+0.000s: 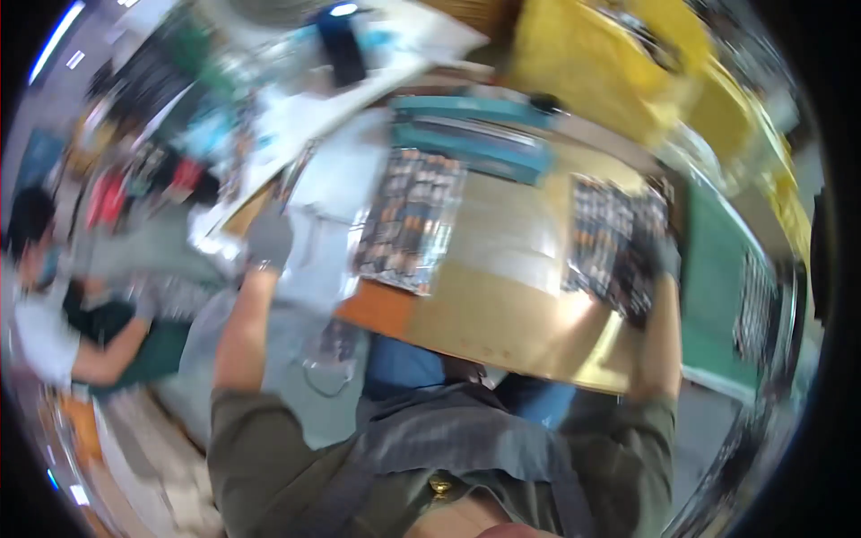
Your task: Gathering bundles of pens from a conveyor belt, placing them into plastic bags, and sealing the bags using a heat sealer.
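Observation:
My left hand [270, 240], in a grey glove, is at the left edge of the work table, beside a pale clear plastic sheet [327, 193]. Blur smears its fingers, so I cannot make out whether it holds anything. At the right, my gloved right hand [662, 255] touches the right side of a dark patterned bundle of small pieces [605, 238]; its fingers merge with the bundle. A similar flat bundle in shiny clear wrap [411, 220] lies left of the middle. Brown board [489, 287] lies between the two bundles.
A teal box [489, 143] stands along the table's far side. Yellow plastic sheeting [592, 67] hangs over the far right. A green surface [717, 287] adjoins at right, with another dark bundle [756, 305]. A phone-like dark object [343, 49] lies on a white table. A co-worker [58, 314] sits at left.

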`<move>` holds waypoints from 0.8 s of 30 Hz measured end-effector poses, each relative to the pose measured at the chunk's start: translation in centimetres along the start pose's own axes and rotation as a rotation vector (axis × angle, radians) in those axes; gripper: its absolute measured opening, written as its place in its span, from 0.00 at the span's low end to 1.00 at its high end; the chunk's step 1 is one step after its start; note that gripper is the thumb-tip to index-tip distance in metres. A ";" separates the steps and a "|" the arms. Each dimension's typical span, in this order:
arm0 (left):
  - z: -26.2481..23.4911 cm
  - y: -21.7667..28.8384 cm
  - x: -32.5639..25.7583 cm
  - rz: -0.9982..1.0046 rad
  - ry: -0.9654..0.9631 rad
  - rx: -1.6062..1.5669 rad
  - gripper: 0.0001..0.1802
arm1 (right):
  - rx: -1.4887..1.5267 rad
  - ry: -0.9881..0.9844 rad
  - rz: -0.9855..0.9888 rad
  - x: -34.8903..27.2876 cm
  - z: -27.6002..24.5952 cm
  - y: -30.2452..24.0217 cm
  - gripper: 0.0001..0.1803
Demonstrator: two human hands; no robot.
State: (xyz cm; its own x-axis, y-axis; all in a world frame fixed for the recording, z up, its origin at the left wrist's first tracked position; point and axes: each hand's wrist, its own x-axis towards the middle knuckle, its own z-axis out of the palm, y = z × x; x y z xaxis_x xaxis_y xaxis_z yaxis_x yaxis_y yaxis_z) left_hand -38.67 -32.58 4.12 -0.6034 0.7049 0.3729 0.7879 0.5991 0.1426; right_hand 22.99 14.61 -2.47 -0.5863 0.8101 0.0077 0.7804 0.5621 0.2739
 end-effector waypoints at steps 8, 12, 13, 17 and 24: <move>1.8 36.8 0.1 0.006 -1.011 -1.363 0.21 | 0.831 -0.008 0.918 -0.8 -5.4 -2.2 0.56; 9.6 46.6 3.4 -0.123 -0.884 -0.928 0.40 | 0.808 0.007 0.786 -0.4 -9.7 -6.3 0.54; 11.6 47.6 4.0 -0.254 -0.994 -1.007 0.44 | 0.808 -0.050 0.671 0.1 -11.0 -7.7 0.53; 10.1 50.5 1.9 -0.458 -1.300 -1.512 0.37 | 1.838 -0.225 0.507 -1.6 -7.7 -9.9 0.29; -2.1 47.9 -0.1 0.175 -0.874 -1.726 0.52 | 2.243 0.551 0.061 -7.9 -18.6 -12.1 0.40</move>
State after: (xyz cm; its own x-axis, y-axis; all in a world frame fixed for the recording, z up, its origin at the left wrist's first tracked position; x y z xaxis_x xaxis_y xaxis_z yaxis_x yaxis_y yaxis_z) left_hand -0.64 -4.78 12.85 0.0271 0.9971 0.0711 -0.2387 -0.0626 0.9691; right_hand 14.12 -1.75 12.05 -0.2409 0.9387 0.2467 -0.5095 0.0941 -0.8553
